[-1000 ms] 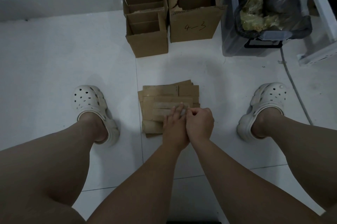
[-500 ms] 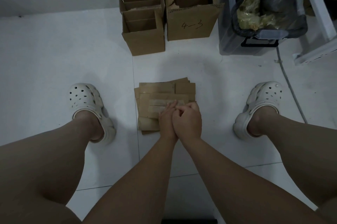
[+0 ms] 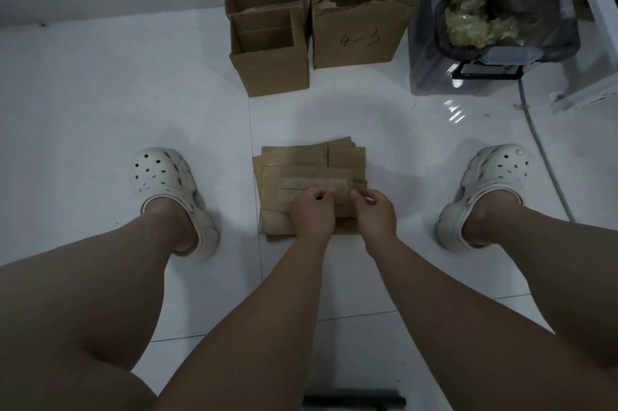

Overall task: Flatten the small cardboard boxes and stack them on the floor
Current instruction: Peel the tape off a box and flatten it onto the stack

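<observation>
**A:** Where is the pile, and what are the hands doing?

**B:** The stack of flattened boxes point(image 3: 301, 163) lies on the floor point(image 3: 100, 103) between the person's white clogs point(image 3: 164, 176), just right of a tile seam. The left hand point(image 3: 312, 215) and right hand point(image 3: 376, 215) sit side by side over its near half. Both have their fingers curled at the taped top sheet point(image 3: 314, 183). Whether they pinch it or only press on it cannot be told.

**A:** What could go wrong from here?

**B:** The sheets are not squared, and edges jut out at the far right corner and along the left side. A tug on the top sheet would probably drag the ones beneath it askew. The glossy tile looks slick enough to let the whole pile slide. A fold that isn't pressed down may also spring open and tilt whatever is laid on it next.

**A:** And what else is around?

**B:** Toward the floor's far edge, by the wall, the small upright boxes point(image 3: 271, 56) stand unflattened. The box marked "4-3" point(image 3: 359, 39) is just beside them on the right, with a torn flap. Right of that is a clear bin point(image 3: 424, 59) holding bagged material, and a grey cable point(image 3: 541, 149) runs down past the right clog. Nothing lies between the pile and the boxes, though the cable near that foot could snag.
</observation>
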`<state>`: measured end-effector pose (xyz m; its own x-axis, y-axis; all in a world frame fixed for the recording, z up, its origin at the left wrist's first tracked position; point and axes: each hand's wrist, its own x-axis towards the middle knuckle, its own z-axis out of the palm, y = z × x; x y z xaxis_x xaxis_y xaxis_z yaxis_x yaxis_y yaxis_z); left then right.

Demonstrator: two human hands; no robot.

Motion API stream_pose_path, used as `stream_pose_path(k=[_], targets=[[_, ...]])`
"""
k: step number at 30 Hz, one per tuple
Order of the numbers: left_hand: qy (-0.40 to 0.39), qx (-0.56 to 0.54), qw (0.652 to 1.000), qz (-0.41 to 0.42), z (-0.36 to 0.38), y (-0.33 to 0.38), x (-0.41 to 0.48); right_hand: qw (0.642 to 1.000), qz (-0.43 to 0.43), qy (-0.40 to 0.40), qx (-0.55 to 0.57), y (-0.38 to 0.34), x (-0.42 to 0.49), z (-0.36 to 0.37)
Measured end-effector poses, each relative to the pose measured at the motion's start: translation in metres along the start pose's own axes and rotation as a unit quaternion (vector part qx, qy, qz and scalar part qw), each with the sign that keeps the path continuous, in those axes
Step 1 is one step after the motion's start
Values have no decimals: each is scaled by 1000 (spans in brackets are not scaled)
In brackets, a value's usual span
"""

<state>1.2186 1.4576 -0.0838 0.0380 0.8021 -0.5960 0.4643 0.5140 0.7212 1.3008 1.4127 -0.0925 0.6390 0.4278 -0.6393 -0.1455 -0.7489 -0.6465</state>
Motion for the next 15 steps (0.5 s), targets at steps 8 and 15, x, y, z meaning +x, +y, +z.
stream_pose_path(k=[8, 15], targets=[[-23, 4, 1000, 9, -6, -3, -1, 1000, -10, 5, -19, -2, 10, 9], [-43, 8, 999, -11, -6, 4, -4, 1000, 7, 1, 19, 9, 4, 10]])
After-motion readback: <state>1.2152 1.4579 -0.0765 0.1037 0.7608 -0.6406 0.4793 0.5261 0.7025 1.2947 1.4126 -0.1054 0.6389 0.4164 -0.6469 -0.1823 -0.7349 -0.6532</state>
